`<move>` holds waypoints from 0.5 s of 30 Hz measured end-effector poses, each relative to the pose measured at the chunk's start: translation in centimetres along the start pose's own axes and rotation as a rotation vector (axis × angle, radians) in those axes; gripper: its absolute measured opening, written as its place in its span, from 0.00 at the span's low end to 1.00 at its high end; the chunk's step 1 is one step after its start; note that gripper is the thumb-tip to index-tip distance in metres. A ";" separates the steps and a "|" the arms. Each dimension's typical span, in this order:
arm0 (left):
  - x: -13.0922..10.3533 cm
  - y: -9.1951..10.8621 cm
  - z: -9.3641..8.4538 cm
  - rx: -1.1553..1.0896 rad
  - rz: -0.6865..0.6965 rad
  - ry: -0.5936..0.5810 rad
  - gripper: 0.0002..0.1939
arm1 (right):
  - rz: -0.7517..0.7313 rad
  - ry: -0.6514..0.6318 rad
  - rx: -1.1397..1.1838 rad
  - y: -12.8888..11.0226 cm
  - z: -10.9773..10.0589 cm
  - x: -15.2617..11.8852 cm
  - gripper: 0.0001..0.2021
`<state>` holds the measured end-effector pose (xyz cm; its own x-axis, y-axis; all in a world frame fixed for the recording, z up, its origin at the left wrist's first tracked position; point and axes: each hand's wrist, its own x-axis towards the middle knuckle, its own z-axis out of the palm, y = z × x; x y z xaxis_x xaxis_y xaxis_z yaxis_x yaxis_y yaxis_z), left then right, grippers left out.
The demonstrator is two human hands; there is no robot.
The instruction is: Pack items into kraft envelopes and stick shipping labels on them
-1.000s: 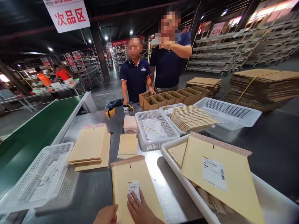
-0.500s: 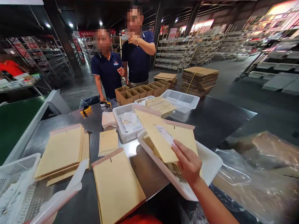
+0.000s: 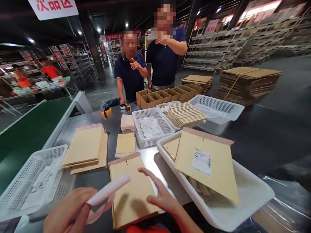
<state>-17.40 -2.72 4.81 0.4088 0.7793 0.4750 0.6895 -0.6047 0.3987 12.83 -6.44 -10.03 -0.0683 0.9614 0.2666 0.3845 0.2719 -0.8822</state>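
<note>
White backing strip [image 3: 109,189] pinched, angled; tan padded envelope [image 3: 131,191] flat, table's near edge.

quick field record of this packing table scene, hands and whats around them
left hand: holds a white strip between its fingers
right hand: open, fingers spread, on the front envelope
front envelope: tan, flap end away from the person, no label showing
white tray: to the right, holds a labelled envelope atop others
envelope stack: to the left on the steel table
mesh basket: behind, holds papers
other people: two in dark shirts across the table
</note>
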 end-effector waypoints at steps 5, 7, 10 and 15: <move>2.2 -1.6 0.8 0.113 -0.071 0.201 0.12 | 0.146 -0.169 0.479 -5.8 7.3 2.5 0.13; 2.1 -3.0 1.0 0.090 -0.173 0.226 0.12 | 0.202 -0.079 0.529 -5.9 7.6 2.7 0.11; 1.2 -3.7 0.5 -0.015 -0.269 0.167 0.12 | 0.129 0.085 0.383 -5.0 7.0 3.8 0.13; 0.6 -1.6 -1.2 -0.054 -0.197 0.112 0.12 | -0.024 -0.167 0.280 -4.5 8.0 6.9 0.49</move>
<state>-18.97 -1.49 5.46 0.1985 0.8616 0.4672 0.7150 -0.4534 0.5322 3.26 -0.69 -7.35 -0.2334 0.9420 0.2411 0.1147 0.2729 -0.9552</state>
